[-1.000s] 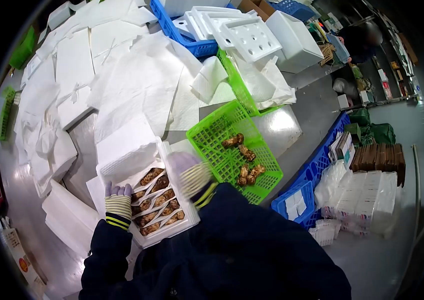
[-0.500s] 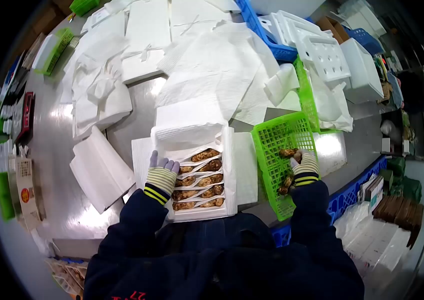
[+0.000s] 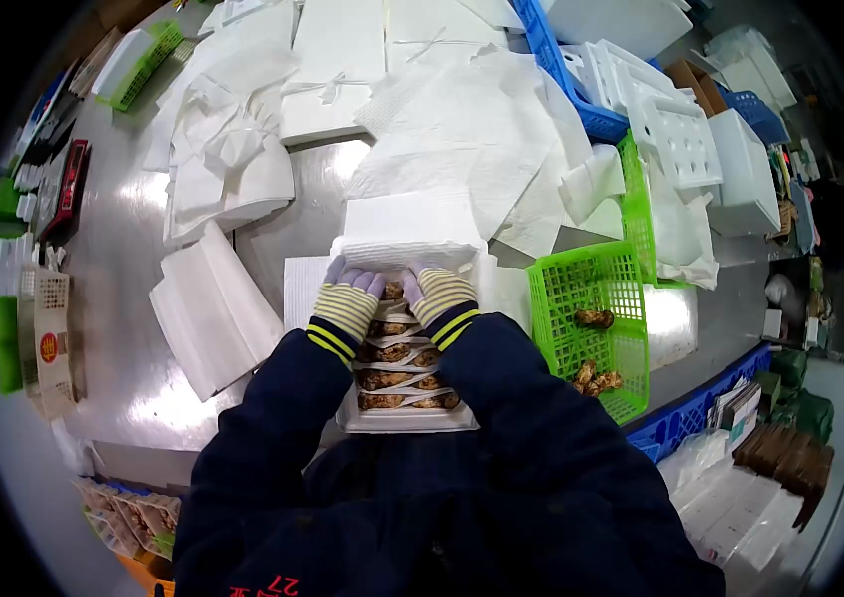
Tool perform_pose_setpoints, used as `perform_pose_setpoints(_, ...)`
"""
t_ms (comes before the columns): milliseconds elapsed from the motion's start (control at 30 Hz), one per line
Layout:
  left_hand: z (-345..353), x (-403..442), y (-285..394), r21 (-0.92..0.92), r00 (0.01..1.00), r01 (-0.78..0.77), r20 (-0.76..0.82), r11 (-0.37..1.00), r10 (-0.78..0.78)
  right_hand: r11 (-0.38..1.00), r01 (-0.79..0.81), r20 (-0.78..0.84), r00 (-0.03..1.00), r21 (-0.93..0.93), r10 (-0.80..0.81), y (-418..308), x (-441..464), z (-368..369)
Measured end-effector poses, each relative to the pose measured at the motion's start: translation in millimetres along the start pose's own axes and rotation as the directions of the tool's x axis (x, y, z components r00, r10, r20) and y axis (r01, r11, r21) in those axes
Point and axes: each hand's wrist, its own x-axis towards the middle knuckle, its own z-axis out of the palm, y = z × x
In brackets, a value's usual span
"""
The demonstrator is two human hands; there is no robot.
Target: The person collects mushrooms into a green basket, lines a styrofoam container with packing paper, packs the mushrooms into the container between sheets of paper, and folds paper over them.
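A white foam box (image 3: 349,413) lined with white paper stands in front of me, holding rows of brown mushrooms (image 3: 382,379) parted by folds of paper. Both hands wear striped gloves and are inside its far part. My left hand (image 3: 347,303) lies at the box's left side, fingers together over the paper. From the right, my right hand (image 3: 440,297) reaches in with fingers bent. Between the hands a mushroom (image 3: 393,291) shows; whether either hand grips it is unclear. To the right, a green basket (image 3: 553,289) holds several mushrooms (image 3: 595,318).
White paper sheets (image 3: 457,129) cover the far part of the metal table (image 3: 178,398). A folded white sheet (image 3: 213,313) lies at the left. White foam trays (image 3: 675,139) and a blue crate (image 3: 596,121) stand at the far right, with a red device (image 3: 67,189) far left.
My right hand has moved from the green basket into the box, and one fewer mushroom shows in the basket. My left hand has shifted to the box's far part. The view has shifted.
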Motion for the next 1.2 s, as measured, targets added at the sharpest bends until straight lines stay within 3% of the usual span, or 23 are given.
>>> perform_pose_setpoints(33, 5.8, 0.0, 3.5, 0.007, 1.0, -0.014, 0.012, 1.0, 0.014, 0.967, 0.191, -0.117, 0.97, -0.17, -0.213, 1.1, -5.1, -5.3)
perform_pose_setpoints(167, 21.2, -10.8, 10.1, 0.003, 0.999, -0.036, -0.009, 0.999, 0.036, 0.843, 0.276, 0.216, 0.957, -0.462, -0.195, 20.2, -19.8, 11.5)
perform_pose_setpoints(200, 23.2, -11.8, 10.9, 0.001, 0.999, -0.041, -0.004, 0.999, 0.041, 0.819, 0.314, 0.061, 0.943, -0.48, -0.326, 23.1, -25.4, 14.5)
perform_pose_setpoints(333, 28.5, -11.4, 15.7, 0.049, 0.999, -0.004, 0.039, 0.999, 0.002, 0.819, 0.327, 0.061, 0.939, -0.472, -0.339, 28.4, -27.0, 18.9)
perform_pose_setpoints(400, 21.6, -9.7, 14.6, 0.058, 0.982, -0.001, 0.189, 0.998, -0.01, 0.845, 0.376, 0.08, 0.924, -0.379, -0.375, 27.4, -25.8, 8.2)
perform_pose_setpoints(433, 14.6, -9.4, 13.9, 0.04, 0.995, -0.032, 0.096, 0.999, 0.028, 0.879, 0.353, -0.092, 0.912, -0.321, -0.399, 25.7, -23.8, 0.0)
perform_pose_setpoints(467, 9.1, -9.3, 11.8, -0.06, 0.998, -0.06, -0.009, 0.996, 0.059, 0.948, 0.225, -0.02, 0.972, -0.227, -0.235, 28.6, -16.5, -10.2)
perform_pose_setpoints(533, -21.4, 11.8, 1.5, -0.311, 0.999, 0.042, -0.013, 0.949, -0.049, 0.968, 0.087, -0.283, 0.947, -0.236, -0.154, 32.4, -19.3, -42.8)
perform_pose_setpoints(567, -43.9, 20.6, -1.2, -0.276, 0.947, 0.287, 0.226, 0.917, -0.228, 0.983, -0.018, -0.356, 0.933, -0.182, -0.049, 40.3, -16.7, -43.3)
perform_pose_setpoints(600, -45.1, 18.3, -10.2, -0.338, 0.953, 0.253, -0.071, 0.907, -0.293, 0.986, -0.115, -0.424, 0.904, -0.123, 0.053, 49.6, -10.4, -42.2)
perform_pose_setpoints(667, -16.0, 13.0, -29.9, -0.266, 0.819, 0.462, -0.238, 0.846, -0.522, 0.922, -0.378, -0.07, 0.921, 0.079, 0.384, 71.1, 8.6, -37.3)
perform_pose_setpoints(733, 59.8, 4.0, -70.5, -0.679, 0.712, 0.63, 0.312, 0.377, -0.629, 0.833, -0.36, 0.05, 0.926, 0.421, 0.375, 92.5, 17.6, -24.9)
perform_pose_setpoints(767, 99.7, -5.7, -86.8, -0.839, 0.729, 0.538, 0.413, 0.084, -0.545, 0.785, -0.262, 0.032, 0.955, 0.562, 0.296, 100.0, 16.8, -21.5)
perform_pose_setpoints(833, 67.4, -0.7, -77.2, -0.861, 0.737, 0.494, 0.49, -0.122, -0.467, 0.651, -0.144, 0.011, 0.979, 0.745, 0.204, 96.9, 6.9, -28.5)
perform_pose_setpoints(867, 50.1, -3.6, -68.8, -0.9, 0.782, 0.34, 0.431, -0.272, -0.449, 0.59, -0.126, 0.011, 0.981, 0.797, 0.196, 89.6, -1.0, -34.1)
perform_pose_setpoints(900, 59.3, -9.6, -69.4, -0.898, 0.78, 0.343, 0.435, -0.275, -0.449, 0.66, -0.154, 0.046, 0.983, 0.736, 0.178, 91.2, -5.0, -35.5)
perform_pose_setpoints(967, 85.3, -22.6, -74.5, -0.994, 0.896, 0.085, 0.049, 0.063, -0.441, 0.648, -0.057, -0.028, 0.992, 0.76, 0.12, 104.4, -7.2, -16.9)
perform_pose_setpoints(1000, 80.8, -24.3, -70.1, -0.997, 0.89, 0.079, 0.078, -0.018, -0.449, 0.609, -0.077, -0.005, 0.991, 0.789, 0.131, 104.4, -7.2, -16.2)
perform_pose_setpoints(1067, 84.1, -25.0, -73.9, -0.975, 0.899, 0.143, 0.057, 0.168, -0.435, 0.613, -0.078, -0.022, 0.988, 0.786, 0.154, 102.7, -8.2, -12.6)
perform_pose_setpoints(1100, 72.8, -24.1, -69.1, -0.975, 0.899, 0.145, 0.059, 0.168, -0.434, 0.619, -0.08, -0.04, 0.983, 0.782, 0.177, 102.2, -9.5, -10.6)
perform_pose_setpoints(1133, 51.4, -21.3, -59.4, -0.924, 0.898, 0.226, 0.075, 0.308, -0.433, 0.618, -0.082, -0.038, 0.983, 0.782, 0.178, 99.7, -12.2, -12.1)
perform_pose_setpoints(1167, 39.2, -19.7, -53.5, -0.847, 0.896, 0.299, 0.091, 0.44, -0.434, 0.766, -0.059, -0.082, 0.986, 0.64, 0.145, 95.5, -15.3, -15.7)
perform_pose_setpoints(1200, 39.0, -19.6, -53.2, -0.847, 0.896, 0.299, 0.091, 0.44, -0.435, 0.829, -0.047, -0.102, 0.987, 0.558, 0.124, 95.7, -15.9, -15.2)
